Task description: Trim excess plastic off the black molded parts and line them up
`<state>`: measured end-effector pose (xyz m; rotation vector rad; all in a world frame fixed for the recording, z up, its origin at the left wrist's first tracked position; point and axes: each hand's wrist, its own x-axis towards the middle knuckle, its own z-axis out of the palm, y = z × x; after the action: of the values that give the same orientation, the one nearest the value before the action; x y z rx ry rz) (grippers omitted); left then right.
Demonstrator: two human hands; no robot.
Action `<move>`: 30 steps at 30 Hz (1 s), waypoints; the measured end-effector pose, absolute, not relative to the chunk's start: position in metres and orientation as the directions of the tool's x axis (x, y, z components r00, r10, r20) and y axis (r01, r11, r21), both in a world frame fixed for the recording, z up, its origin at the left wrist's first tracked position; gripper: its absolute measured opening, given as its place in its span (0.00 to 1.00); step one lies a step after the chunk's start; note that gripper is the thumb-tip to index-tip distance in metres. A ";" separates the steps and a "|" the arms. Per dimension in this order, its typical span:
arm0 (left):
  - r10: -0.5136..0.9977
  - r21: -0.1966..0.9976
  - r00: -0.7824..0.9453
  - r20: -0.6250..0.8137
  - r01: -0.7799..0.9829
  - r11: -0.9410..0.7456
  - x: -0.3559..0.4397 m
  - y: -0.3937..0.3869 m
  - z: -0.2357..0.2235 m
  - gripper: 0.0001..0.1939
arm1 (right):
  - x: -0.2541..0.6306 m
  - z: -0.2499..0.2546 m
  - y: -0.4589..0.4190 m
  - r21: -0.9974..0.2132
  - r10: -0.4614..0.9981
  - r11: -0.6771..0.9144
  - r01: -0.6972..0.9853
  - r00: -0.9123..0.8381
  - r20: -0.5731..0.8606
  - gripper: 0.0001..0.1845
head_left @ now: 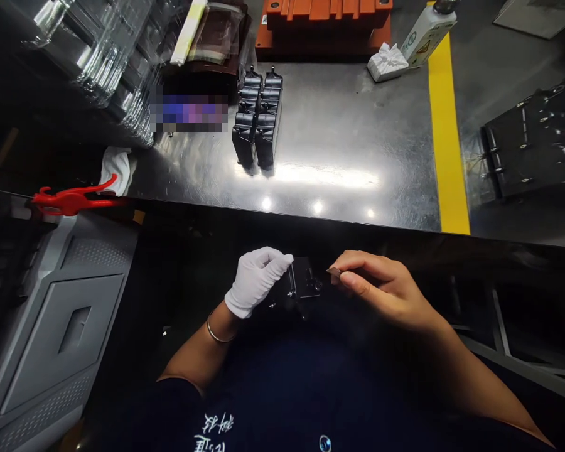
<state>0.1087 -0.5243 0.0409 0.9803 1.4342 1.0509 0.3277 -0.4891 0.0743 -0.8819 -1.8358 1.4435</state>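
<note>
My left hand [260, 279], in a white glove, pinches the left edge of a black plastic part [305, 277] in front of my dark shirt. The part's outline is hard to make out against the dark background. Bare and just to the right of it, my right hand [381, 285] holds a small thin brown blade-like piece [334, 274] between thumb and fingers. A short gap separates this piece from the black part. Two ribbed black plastic parts [258, 119] stand side by side on the metal table [339, 138] beyond my hands.
An orange block [327, 28] sits at the table's back. Near it are a white bottle [428, 34] and a folded white cloth [388, 61]. Yellow tape [447, 138] crosses the table; black parts [537, 138] lie at right. Plastic-wrapped stacks, a red-handled tool [73, 199] and a grey bin [66, 333] are at left.
</note>
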 end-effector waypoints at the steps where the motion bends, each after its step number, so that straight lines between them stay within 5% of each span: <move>1: 0.954 0.959 -0.114 -0.277 0.028 0.282 0.108 -0.525 0.040 0.21 | 0.326 0.072 -0.489 -0.966 0.802 0.231 0.117 -0.585 0.121 0.07; 13: 0.955 0.959 -0.107 -0.275 0.037 0.280 0.109 -0.527 0.039 0.19 | 0.314 0.064 -0.495 -0.821 0.743 0.500 0.275 -0.623 0.244 0.07; 21: 0.964 0.964 -0.035 -0.263 0.040 0.264 0.112 -0.527 0.046 0.17 | 0.326 0.066 -0.484 -0.973 0.554 0.222 0.071 -0.830 0.066 0.22; 30: 0.951 0.952 -0.082 -0.298 0.047 0.302 0.116 -0.525 0.043 0.19 | 0.321 0.060 -0.490 -0.699 0.639 0.626 0.347 -0.741 0.205 0.26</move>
<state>0.1165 -0.5254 0.0426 0.9858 1.4357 1.0034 0.3212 -0.4896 0.0598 -0.7791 -2.4118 0.9047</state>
